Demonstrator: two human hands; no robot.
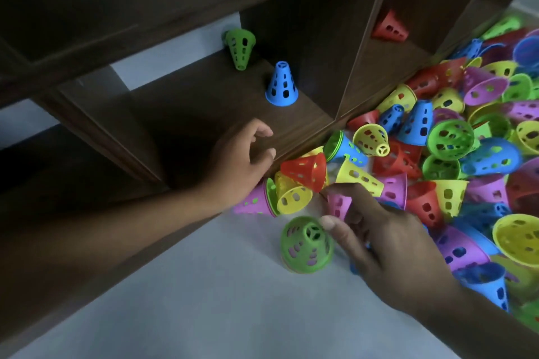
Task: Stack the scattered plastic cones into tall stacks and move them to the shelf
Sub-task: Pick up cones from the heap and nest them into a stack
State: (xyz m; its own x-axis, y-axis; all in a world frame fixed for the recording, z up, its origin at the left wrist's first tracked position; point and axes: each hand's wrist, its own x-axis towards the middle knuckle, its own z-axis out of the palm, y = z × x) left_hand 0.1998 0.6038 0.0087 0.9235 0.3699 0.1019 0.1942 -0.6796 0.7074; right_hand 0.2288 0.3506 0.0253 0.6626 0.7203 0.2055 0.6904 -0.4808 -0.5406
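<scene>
- The dark shelf (204, 102) stood low beside the floor, handy for unloading; its upper bays were lost in shadow.
- The cone pile (455, 137) lay heaped against the shelf's foot, running off the right edge (number impossible to tell).
- The left hand (242, 154) hung over the shelf lip, fingers loosely curled, holding nothing, probably waiting to receive a stack.
- The right hand (385, 239) reached into the pile's edge, fingers pinching a pink cone (338, 205), thumb touching a green cone (306, 245).
- A blue cone (281, 84) stood upright on the shelf.
</scene>
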